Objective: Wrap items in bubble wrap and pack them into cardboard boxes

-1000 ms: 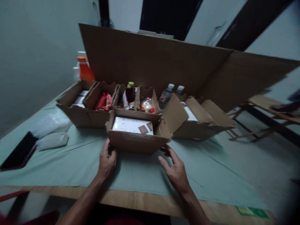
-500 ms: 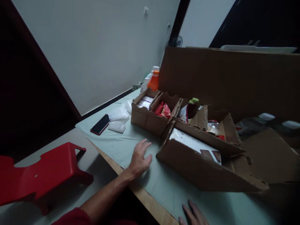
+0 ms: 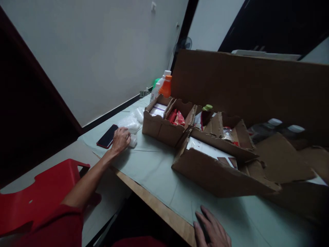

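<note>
Since half a second ago the left hand [image 3: 120, 140] has left the bare middle of the table [image 3: 159, 171] and gone out to its far left corner, where it now curls loosely over a small clear plastic packet [image 3: 132, 140]; whether the fingers have actually closed on it I cannot tell.

From the head camera, the packet lies just beside a dark phone [image 3: 107, 136], with more crumpled plastic bags [image 3: 130, 121] just behind it. The right hand [image 3: 212, 231] rests flat and spread at the near edge, holding nothing. An open cardboard box [image 3: 218, 175] sits in the middle.

As I judge it, a hasty grab could knock the phone toward the table's left edge, or the slick packet could slip out of a loose pinch.
</note>
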Motion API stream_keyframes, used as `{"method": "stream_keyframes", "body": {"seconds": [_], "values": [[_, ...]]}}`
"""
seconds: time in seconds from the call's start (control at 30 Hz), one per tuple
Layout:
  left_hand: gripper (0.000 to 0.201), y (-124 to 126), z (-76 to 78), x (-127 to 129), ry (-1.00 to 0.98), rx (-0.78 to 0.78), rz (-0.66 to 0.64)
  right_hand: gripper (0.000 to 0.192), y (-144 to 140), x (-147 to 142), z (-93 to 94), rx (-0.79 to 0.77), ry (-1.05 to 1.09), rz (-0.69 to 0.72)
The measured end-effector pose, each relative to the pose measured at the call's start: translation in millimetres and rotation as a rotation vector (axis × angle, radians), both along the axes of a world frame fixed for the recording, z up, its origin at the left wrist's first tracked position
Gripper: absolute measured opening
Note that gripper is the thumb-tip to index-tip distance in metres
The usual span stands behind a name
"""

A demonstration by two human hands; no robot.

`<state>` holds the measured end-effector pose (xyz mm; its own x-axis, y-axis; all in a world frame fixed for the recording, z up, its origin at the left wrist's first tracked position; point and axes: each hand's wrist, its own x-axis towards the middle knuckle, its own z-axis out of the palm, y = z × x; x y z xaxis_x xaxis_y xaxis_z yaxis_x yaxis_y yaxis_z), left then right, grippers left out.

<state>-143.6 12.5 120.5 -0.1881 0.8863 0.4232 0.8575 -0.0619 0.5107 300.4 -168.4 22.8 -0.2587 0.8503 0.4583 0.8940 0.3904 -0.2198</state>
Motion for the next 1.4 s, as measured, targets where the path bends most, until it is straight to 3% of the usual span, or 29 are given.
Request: {"method": "stream_keyframes", "body": {"seconds": [0.1,0.17,0.33,0.4,0.43,0.53,0.57,0.63,0.77,0.9,0.97,1.03,1.1,1.17,1.23,1.3,1.4], "values": [[0.015,-26.3,22.5,16.1,-0.045,-0.003,-0.104,0.024,3.2,-26.4,30.6,0.03,0.121,0.045],[0.019,-48.6,42.1,32.7,-0.132,-0.037,-0.21,0.025,6.9,-47.3,61.2,0.035,0.182,0.096],[0.023,-97.1,90.8,87.7,-0.415,-0.183,-0.582,0.07,29.0,-98.8,153.2,-0.015,0.238,0.246],[0.022,-110.4,105.8,106.3,-0.429,-0.214,-0.712,0.074,45.5,-110.2,176.0,-0.069,0.231,0.345],[0.021,-115.7,112.0,112.4,-0.441,-0.217,-0.75,0.065,53.7,-111.7,180.9,-0.124,0.218,0.39],[0.019,-126.2,125.2,113.3,-0.597,-0.175,-0.723,0.017,66.9,-95.6,171.3,-0.363,0.189,0.373],[0.018,-127.7,127.0,108.2,-0.679,-0.158,-0.672,0.011,65.5,-83.9,163.1,-0.433,0.196,0.341],[0.019,-127.9,124.7,94.5,-0.827,-0.154,-0.554,0.017,54.2,-53.2,146.2,-0.533,0.273,0.282],[0.026,-120.6,95.5,82.6,-0.965,-0.271,-0.395,0.021,16.2,14.0,128.4,-0.636,0.568,0.15],[0.033,-115.8,57.7,113.6,-0.983,-0.448,-0.377,0.024,-11.4,52.7,126.4,-0.642,0.723,0.031],[0.034,-118.4,49.5,135.5,-0.97,-0.503,-0.416,0.029,-15.9,53.1,128.1,-0.604,0.724,0.025],[0.035,-123.8,53.1,154.1,-0.941,-0.535,-0.487,0.047,-12.1,39.4,131.6,-0.583,0.699,0.099],[0.036,-130.2,67.1,166.6,-0.892,-0.565,-0.582,0.07,0.4,14.7,134.1,-0.563,0.685,0.238],[0.035,-135.9,86.8,171.7,-0.835,-0.59,-0.671,0.081,17.6,-12.6,132.2,-0.55,0.69,0.374],[0.035,-139.1,105.1,168.7,-0.806,-0.56,-0.693,0.066,31.6,-31.5,124.6,-0.651,0.721,0.459],[0.035,-138.9,115.0,158.5,-0.82,-0.472,-0.626,0.04,36.2,-33.0,113.4,-0.801,0.755,0.472],[0.035,-130.8,102.9,141.9,-0.811,-0.406,-0.525,0.033,26.1,-1.5,100.6,-0.856,0.807,0.404]]}}
